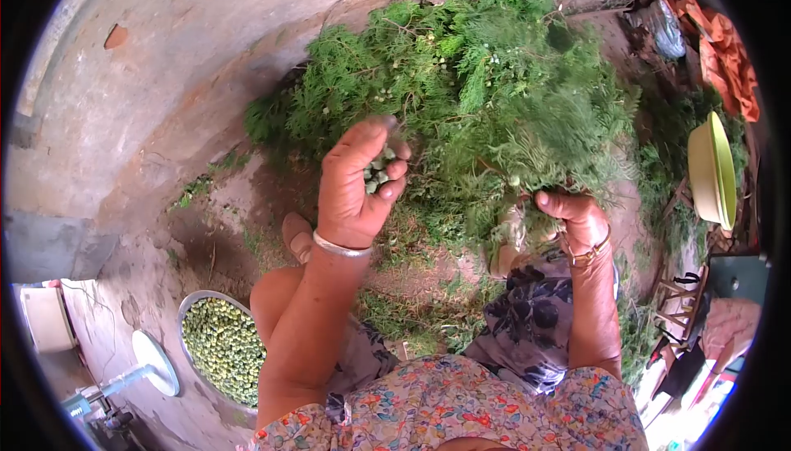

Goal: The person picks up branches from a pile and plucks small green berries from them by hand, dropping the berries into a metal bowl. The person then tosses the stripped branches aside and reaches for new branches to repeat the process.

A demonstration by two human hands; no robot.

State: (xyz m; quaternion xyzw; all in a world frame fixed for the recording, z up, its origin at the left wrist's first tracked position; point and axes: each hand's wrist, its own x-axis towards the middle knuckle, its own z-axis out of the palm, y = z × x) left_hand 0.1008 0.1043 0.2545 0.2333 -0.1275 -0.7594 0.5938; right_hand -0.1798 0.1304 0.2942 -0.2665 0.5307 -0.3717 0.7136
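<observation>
Several small pale-green cones [376, 172] lie cupped in my left hand [356, 183], its fingers curled round them. My right hand [574, 212] grips a leafy conifer branch [535, 142] near its cut end, thumb on top. The branch's feathery sprays are smeared by motion. Behind both hands rises a large heap of green conifer branches [395, 64], with small round cones among the sprays. A metal basin [188, 341] at the lower left holds many green and yellowish cones.
A concrete wall [181, 56] runs along the left. On the right are a yellow-green plastic basin [710, 172] and an orange cloth [710, 47]. Loose sprigs litter the ground [428, 286] between my feet. A white round-based stand [161, 364] is at the lower left.
</observation>
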